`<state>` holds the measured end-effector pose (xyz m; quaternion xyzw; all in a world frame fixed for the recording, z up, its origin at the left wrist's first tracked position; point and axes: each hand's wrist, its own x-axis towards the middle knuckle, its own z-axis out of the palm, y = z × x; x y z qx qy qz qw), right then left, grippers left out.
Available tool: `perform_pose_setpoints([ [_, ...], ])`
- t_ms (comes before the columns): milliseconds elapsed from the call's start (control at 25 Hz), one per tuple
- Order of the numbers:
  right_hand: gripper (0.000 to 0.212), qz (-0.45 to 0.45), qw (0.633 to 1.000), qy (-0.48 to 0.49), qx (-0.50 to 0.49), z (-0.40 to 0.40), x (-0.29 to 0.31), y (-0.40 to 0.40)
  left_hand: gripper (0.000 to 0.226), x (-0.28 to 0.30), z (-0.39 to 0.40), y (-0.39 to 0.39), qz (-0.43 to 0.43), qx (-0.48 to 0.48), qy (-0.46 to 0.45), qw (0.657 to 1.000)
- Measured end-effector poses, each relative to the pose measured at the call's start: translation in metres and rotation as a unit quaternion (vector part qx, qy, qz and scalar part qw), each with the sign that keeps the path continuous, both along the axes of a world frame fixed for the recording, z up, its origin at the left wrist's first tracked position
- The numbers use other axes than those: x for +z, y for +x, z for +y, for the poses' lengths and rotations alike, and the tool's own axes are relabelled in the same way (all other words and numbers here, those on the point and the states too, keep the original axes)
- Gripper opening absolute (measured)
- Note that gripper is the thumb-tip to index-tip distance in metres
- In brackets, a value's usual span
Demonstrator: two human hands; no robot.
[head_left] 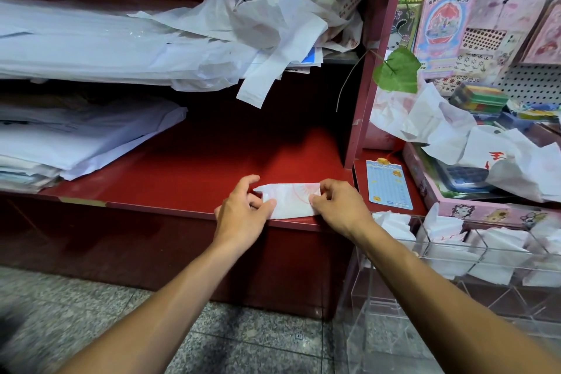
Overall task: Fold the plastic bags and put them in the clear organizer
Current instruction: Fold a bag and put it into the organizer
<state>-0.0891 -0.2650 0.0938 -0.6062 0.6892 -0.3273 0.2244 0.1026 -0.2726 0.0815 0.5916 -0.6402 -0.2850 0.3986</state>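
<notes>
A white plastic bag with a red print (293, 199), folded into a narrow strip, lies at the front edge of the red shelf (188, 173). My left hand (243, 212) pinches its left end with curled fingers. My right hand (337, 206) pinches its right end. The clear organizer (449, 255) stands at the lower right, and several folded white bags (498, 247) sit in its compartments. Loose crumpled bags (273, 24) are piled on the upper shelf, and more loose bags (473, 143) lie in the pink box on the right.
Stacks of flat white bags (76, 136) fill the left of both shelves. A blue card (388, 185) lies right of the shelf wall. A pink box (473, 206) sits behind the organizer. Packaged toys hang on a pegboard (516, 82). A green leaf (397, 70) hangs there.
</notes>
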Motion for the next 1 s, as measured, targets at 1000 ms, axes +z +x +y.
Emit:
perform_pose_setpoints([
  [1000,0.025,-0.365,0.927,-0.047,0.08,0.089,0.069,-0.065,0.029,0.08,0.063,-0.105,0.35,-0.147,0.035,0.924],
])
